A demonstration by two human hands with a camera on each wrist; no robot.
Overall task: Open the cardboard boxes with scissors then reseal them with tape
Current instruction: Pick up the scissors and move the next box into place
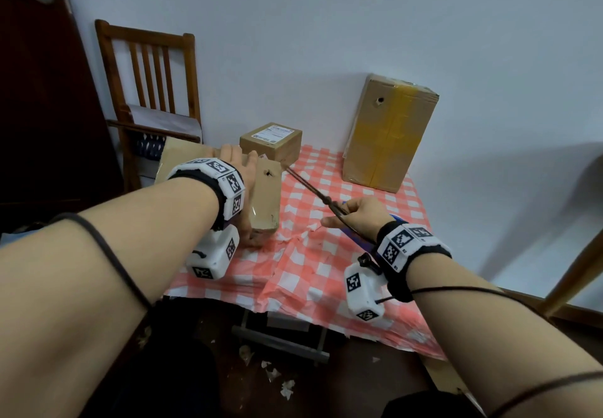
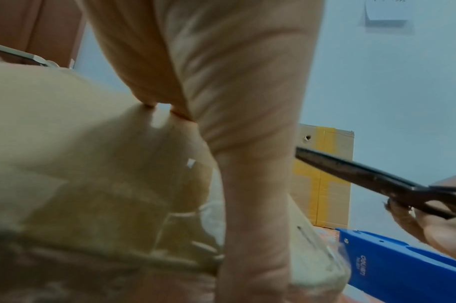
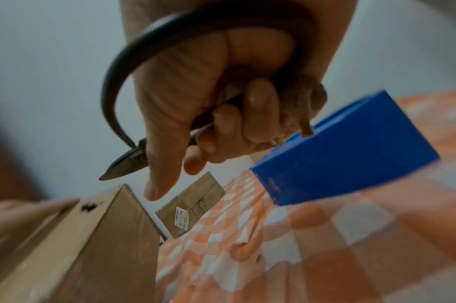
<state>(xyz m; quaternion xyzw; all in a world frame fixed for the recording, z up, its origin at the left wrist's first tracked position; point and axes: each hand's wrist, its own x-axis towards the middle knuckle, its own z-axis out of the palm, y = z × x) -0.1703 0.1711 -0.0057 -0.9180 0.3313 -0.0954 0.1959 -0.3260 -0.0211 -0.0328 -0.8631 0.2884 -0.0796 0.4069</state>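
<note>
Head view: left hand (image 1: 243, 169) laid flat, fingers straight, on top of the near cardboard box (image 1: 266, 195) at the table's left edge. Right hand (image 1: 355, 213) curled round the loops of dark scissors (image 1: 313, 191), blades together, tips at the box's far top corner. Blue tape dispenser (image 3: 346, 147) just beside and under the right hand on the checked tablecloth (image 1: 326, 264). Small labelled box (image 1: 270, 140) behind the near one; tall box (image 1: 388, 133) with yellow tape well apart at the far right. Wooden chair (image 1: 150, 84) behind left.
</note>
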